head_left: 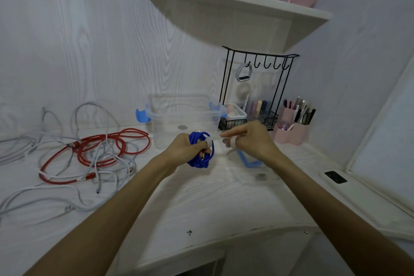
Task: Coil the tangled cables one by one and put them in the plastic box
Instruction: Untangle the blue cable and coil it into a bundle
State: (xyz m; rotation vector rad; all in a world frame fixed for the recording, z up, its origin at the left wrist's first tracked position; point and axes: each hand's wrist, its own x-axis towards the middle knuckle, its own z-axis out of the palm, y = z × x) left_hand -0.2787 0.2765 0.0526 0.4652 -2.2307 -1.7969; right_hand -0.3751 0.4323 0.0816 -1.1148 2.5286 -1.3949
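In the head view, the left hand [187, 147] grips a bundle of blue round cable wound into a coil [200, 152], held just above the white wood-grain worktop [201, 204] and in front of the clear plastic box with blue clip handles [182, 119]. The right hand [247, 139] pinches one end of a thin whitish strip [214, 139] that runs across to the coil; it looks like a tie or a piece of tape, and I judge the step in hand to be binding the loops. To do it well, the left hand should keep the turns squeezed flat together while the right draws the strip snug around the middle of the bundle, so no loop springs loose before the coil goes into the box. Left of the hands, well apart, a red braided cable [100, 150] and several white and grey cables [67, 177] lie tangled, not yet coiled. What the strip really is stays hard to tell, as it is pale and blurred. The cable's plugs are hidden inside the fist. A transparent lid with a blue clip [248, 162] lies under the right wrist, its outline barely visible against the worktop, and the white cables run off the left edge.
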